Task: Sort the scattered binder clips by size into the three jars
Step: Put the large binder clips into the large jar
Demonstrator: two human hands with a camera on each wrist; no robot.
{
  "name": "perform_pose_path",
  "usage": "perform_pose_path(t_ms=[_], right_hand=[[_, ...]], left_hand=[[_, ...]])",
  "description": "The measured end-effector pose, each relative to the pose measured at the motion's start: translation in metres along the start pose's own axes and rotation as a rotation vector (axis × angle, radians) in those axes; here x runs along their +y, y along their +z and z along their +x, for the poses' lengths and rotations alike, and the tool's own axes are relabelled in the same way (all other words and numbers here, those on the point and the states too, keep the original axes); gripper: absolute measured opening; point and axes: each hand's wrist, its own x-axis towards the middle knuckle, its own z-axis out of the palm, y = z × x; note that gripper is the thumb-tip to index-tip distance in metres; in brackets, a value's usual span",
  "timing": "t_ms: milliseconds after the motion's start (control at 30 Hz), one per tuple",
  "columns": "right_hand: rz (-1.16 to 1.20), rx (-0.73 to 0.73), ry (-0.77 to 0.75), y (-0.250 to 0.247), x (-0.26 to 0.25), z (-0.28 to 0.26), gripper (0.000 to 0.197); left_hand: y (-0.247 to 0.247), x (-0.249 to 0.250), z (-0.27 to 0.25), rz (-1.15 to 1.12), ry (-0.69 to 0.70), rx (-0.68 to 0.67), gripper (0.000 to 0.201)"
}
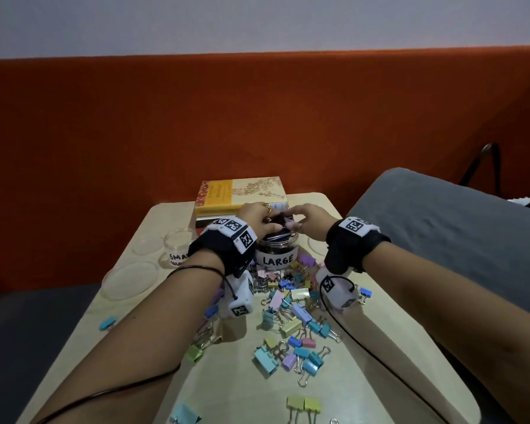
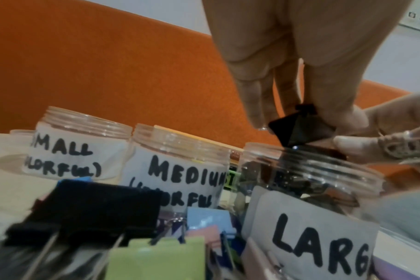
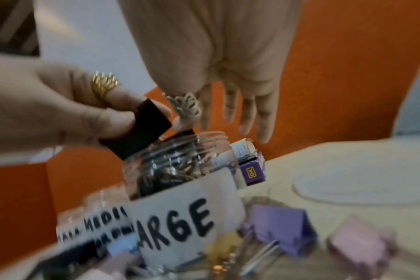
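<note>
Above the open mouth of the clear LARGE jar (image 1: pixel 276 252) (image 2: pixel 312 189) (image 3: pixel 180 180) my left hand (image 1: pixel 259 220) (image 2: pixel 302 123) (image 3: pixel 122 121) pinches a black binder clip (image 2: pixel 297 132) (image 3: pixel 142 130). The jar holds several black clips. My right hand (image 1: pixel 303 220) (image 3: pixel 228 113) hovers beside it, most fingers straight, one ringed finger touching the clip's edge. The MEDIUM jar (image 2: pixel 180 161) and SMALL jar (image 1: pixel 178 246) (image 2: pixel 84 136) stand to the left. Pastel clips (image 1: pixel 291 316) lie scattered in front. A large black clip (image 2: pixel 96 208) lies under my left wrist.
Stacked books (image 1: pixel 242 194) sit behind the jars. Clear lids (image 1: pixel 130 280) lie at the table's left, another lid (image 3: pixel 360 183) at its right. A grey cushion (image 1: pixel 441 234) borders the right edge, and an orange sofa back rises behind the small table (image 1: pixel 227 393).
</note>
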Motion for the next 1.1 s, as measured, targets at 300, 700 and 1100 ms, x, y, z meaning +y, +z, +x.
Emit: perform_pose_path(t_ms=[300, 700, 1100], right_hand=[[0.103, -0.028, 0.031, 0.0, 0.007, 0.003, 0.028], [-0.148, -0.081, -0.01, -0.009, -0.004, 0.003, 0.038], [-0.085, -0.102, 0.111, -0.006, -0.011, 0.014, 0.037]], left_hand=[[0.008, -0.011, 0.012, 0.054, -0.005, 0.053, 0.032], [0.016, -0.003, 0.024, 0.219, -0.113, -0.267, 0.054], [0.029, -0.029, 0.026, 0.253, 0.095, -0.229, 0.058]])
